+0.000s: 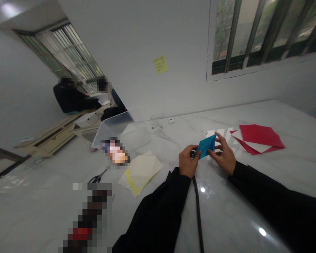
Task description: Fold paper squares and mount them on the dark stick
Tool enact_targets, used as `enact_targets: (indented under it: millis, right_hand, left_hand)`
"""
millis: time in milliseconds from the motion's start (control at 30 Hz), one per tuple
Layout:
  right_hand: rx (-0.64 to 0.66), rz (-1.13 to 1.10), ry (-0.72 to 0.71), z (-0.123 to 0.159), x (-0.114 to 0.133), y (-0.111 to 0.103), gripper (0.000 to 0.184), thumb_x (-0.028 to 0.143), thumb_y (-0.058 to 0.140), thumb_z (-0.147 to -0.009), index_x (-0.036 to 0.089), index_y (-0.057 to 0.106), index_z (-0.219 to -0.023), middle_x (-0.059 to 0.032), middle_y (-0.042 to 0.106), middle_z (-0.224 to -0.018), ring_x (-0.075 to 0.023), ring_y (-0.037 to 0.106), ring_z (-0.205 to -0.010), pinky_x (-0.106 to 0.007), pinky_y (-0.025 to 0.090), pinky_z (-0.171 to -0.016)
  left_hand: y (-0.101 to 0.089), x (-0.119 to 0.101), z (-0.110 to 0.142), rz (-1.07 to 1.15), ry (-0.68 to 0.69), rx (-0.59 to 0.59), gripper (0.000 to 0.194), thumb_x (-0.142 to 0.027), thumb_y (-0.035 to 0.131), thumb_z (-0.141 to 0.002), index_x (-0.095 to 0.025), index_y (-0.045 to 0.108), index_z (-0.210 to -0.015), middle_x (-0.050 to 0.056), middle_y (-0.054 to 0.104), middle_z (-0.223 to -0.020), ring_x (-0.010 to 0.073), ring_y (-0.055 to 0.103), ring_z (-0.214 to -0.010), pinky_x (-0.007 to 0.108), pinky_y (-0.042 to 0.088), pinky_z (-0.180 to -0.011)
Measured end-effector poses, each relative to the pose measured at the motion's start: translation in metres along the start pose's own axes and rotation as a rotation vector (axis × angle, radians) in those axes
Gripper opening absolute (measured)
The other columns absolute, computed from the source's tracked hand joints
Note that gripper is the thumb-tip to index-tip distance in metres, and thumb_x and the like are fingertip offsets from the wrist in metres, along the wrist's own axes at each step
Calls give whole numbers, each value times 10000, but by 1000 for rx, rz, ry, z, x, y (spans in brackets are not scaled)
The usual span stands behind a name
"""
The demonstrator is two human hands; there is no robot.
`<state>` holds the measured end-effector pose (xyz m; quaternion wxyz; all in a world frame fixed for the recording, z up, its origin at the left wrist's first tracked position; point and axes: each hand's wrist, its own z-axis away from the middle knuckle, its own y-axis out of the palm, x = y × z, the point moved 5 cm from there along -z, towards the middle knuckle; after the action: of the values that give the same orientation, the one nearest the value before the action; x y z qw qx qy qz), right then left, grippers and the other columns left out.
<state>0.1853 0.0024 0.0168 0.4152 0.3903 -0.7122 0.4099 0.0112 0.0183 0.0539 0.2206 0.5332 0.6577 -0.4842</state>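
Note:
Between my two hands, above the marble-patterned table [226, 214], is a piece of folded blue paper [206, 145] with creases on its face. My left hand [188, 160] pinches its left lower edge, the thumb lying on the front. On the other side, my right hand [224, 155] grips the right edge, with the thumb on the near face and a fingertip at the upper corner. Parts of the fingers behind the paper are hidden.
Red and white sheets [262, 137] lie to the right. Cream and yellow sheets [143, 170] lie left of my hands, near black scissors [96, 178] and a clear plastic bin [115, 130]. A dark cable [198, 211] runs toward me. Two people sit beyond at the left.

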Motion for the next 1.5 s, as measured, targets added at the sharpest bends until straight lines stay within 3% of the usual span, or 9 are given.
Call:
enact_targets:
  millis: [200,400,533,633,833,1000,1133,1300,1500]
  right_hand:
    - [17,-33,43,1,1,-4,580,530,610,-835,216,525,-1316,-66,693,-988,-239,673,-787,-329,564,-652]
    - [-62,75,91,-7,-19,-13,473,591,493,-874,166,649,-735,-32,615,-628,-233,599,-646,-345,499,-624]
    - [-42,-33,98,-7,-19,-9,418,536,614,-813,177,644,-1026,-60,685,-871,-240,643,-751,-353,535,-664]
    - [-135,-73,14,-5,-6,-13,664,465,720,-740,239,481,-1317,-103,621,-1220,-256,656,-909,-362,562,-697]
    - [-140,130,-246,-4,11,-17,139,340,593,-841,236,665,-898,-79,595,-1284,-289,567,-1186,-451,442,-1015]
    - [48,161,-243,-7,2,-8,335,265,552,-831,268,690,-1137,-46,513,-1429,-281,497,-1298,-448,389,-1084]
    - [117,111,-222,-9,-1,-5,506,264,540,-822,253,579,-1326,-55,558,-1399,-271,494,-1307,-476,343,-1125]
    - [49,139,-66,-11,-11,-10,427,320,580,-814,232,648,-1227,-68,677,-1221,-298,630,-1101,-481,476,-974]
    - [-20,81,-31,-13,-17,-13,261,345,593,-818,227,725,-1009,-68,699,-1114,-286,642,-1027,-421,524,-855]
  left_hand:
    - [4,-3,2,50,-15,80,176,-328,618,-862,-204,701,-955,16,699,-891,140,621,-779,246,508,-724]
    - [-5,21,-3,208,-237,-103,267,-405,615,-842,-180,619,-986,-17,576,-699,118,548,-613,219,492,-558]
    - [-9,38,-4,325,-327,-205,326,-325,629,-812,-207,513,-1093,-31,582,-708,118,586,-592,227,524,-560]
    - [-9,38,-5,281,-318,-145,356,-291,629,-804,-232,500,-1130,-41,594,-695,118,594,-574,224,516,-561]
    - [-17,23,-8,145,-221,-50,377,-280,676,-778,-245,595,-1145,-24,644,-747,137,609,-646,236,511,-614]
    - [-23,13,-12,102,-95,-27,352,-247,638,-818,-242,621,-1170,35,674,-1052,144,620,-777,251,515,-706]
    - [-27,13,-11,117,-70,-153,332,-188,621,-809,-229,609,-1138,76,601,-1204,143,619,-838,250,524,-715]
    - [-25,18,-8,133,-120,-294,182,-150,644,-756,-188,583,-923,57,539,-1135,103,591,-782,211,516,-629]
    - [-16,22,-7,130,-167,-176,145,-268,705,-759,-169,606,-796,59,553,-1091,115,609,-795,196,493,-591]
